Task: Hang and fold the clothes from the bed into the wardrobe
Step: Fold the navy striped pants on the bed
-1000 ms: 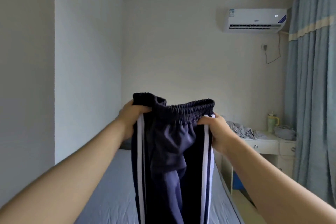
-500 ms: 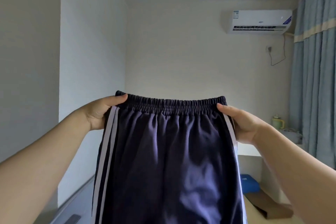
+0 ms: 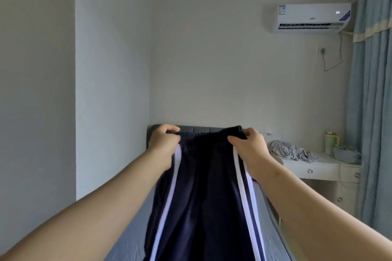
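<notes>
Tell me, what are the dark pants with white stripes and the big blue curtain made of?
The pants look like soft, matte knit fabric, maybe polyester: they droop in loose folds and the waistband is gathered like elastic. The curtain looks like thicker woven cloth, matte, hanging in long straight pleats. The exact fibre can't be told.

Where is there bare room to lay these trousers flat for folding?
The grey bed sheet shows bare either side of the navy track trousers: wider left, by the wall, narrow strip right, by the bed edge. The white desk is crowded: crumpled grey cloth, green cup, grey bowl.
</notes>
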Action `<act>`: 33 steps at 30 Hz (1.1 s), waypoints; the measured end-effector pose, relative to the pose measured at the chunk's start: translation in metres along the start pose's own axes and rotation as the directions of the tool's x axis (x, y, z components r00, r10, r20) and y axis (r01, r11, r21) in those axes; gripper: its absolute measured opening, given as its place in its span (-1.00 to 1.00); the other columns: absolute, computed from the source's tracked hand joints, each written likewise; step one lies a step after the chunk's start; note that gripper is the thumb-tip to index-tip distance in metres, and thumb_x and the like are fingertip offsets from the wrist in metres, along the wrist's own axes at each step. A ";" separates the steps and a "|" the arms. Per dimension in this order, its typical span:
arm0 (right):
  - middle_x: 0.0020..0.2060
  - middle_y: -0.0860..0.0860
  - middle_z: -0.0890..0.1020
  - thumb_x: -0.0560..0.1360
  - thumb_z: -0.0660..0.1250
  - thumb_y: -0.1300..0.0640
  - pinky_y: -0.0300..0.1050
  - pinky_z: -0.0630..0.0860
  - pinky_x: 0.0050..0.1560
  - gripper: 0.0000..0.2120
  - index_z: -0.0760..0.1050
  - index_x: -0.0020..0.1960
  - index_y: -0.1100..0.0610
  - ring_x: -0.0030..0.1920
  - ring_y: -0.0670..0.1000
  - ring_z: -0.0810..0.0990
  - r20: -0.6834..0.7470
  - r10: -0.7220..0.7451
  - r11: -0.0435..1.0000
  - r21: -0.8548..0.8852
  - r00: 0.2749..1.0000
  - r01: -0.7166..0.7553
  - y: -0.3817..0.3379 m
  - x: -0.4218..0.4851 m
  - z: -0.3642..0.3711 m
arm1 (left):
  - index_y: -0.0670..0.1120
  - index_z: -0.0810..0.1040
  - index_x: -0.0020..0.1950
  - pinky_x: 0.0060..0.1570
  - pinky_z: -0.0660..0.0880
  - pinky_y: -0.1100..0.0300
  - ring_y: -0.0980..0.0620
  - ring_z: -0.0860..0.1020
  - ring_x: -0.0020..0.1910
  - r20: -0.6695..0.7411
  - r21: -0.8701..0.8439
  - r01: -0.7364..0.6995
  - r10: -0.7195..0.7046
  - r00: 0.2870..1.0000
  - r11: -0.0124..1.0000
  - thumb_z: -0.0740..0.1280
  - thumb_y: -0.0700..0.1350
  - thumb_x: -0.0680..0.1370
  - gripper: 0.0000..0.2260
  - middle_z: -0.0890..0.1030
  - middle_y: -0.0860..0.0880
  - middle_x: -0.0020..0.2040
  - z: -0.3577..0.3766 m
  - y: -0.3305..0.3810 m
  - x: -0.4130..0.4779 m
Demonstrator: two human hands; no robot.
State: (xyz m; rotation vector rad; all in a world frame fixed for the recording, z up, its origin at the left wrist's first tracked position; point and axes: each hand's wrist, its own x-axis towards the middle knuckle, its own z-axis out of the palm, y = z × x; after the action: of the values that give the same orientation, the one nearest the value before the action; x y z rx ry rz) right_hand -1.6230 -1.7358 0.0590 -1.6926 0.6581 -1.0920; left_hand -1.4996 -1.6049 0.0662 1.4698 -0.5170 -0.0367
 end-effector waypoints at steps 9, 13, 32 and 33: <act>-0.19 0.17 0.69 0.44 0.10 0.48 -0.12 0.61 -0.21 -0.60 0.65 -0.12 0.15 -0.16 0.10 0.69 0.540 -0.211 0.845 0.519 0.815 -0.125 -0.022 -0.040 0.042 | 0.10 0.38 0.13 0.14 0.47 -0.01 -0.01 0.50 0.10 0.214 -0.102 -0.114 0.134 0.968 0.988 0.37 0.08 0.46 -0.70 0.50 0.00 0.12 0.001 0.010 -0.026; -0.17 0.12 0.71 0.40 -0.06 0.57 -0.28 0.57 -0.21 -0.52 0.58 -0.01 0.28 -0.15 -0.01 0.69 0.565 -0.203 0.811 0.554 0.800 -0.186 -0.018 -0.039 0.038 | 0.23 0.43 0.00 0.04 0.48 0.15 0.10 0.51 0.00 0.191 -0.017 -0.302 0.300 0.935 0.953 0.42 -0.08 0.40 -0.70 0.53 0.13 0.02 -0.015 0.006 -0.027; -0.24 -0.32 0.58 0.27 0.53 -0.01 -0.41 0.52 -0.24 -0.68 0.46 -0.12 -0.28 -0.22 -0.29 0.58 0.362 -0.455 0.889 0.240 0.814 0.390 -0.005 -0.045 0.009 | 0.13 0.51 0.06 -0.13 0.51 0.37 0.22 0.58 -0.17 0.622 0.129 -0.311 0.167 0.765 0.942 0.42 -0.30 0.42 -0.63 0.59 0.15 -0.11 -0.074 0.029 -0.051; -0.31 -0.29 0.58 0.28 0.52 -0.04 -0.38 0.52 -0.30 -0.74 0.47 -0.16 -0.20 -0.31 -0.27 0.57 0.382 -0.429 0.903 0.211 0.819 0.375 -0.005 -0.049 0.011 | 0.11 0.52 0.06 -0.13 0.50 0.40 0.23 0.56 -0.18 0.638 0.197 -0.315 0.123 0.760 0.928 0.43 -0.30 0.41 -0.63 0.59 0.16 -0.14 -0.081 0.029 -0.054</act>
State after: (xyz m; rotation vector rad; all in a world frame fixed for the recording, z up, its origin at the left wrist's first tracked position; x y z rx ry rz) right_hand -1.6358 -1.6894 0.0443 -1.9226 -0.0557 -0.9756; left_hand -1.5274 -1.5080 0.0758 1.6687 -1.2850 -0.2733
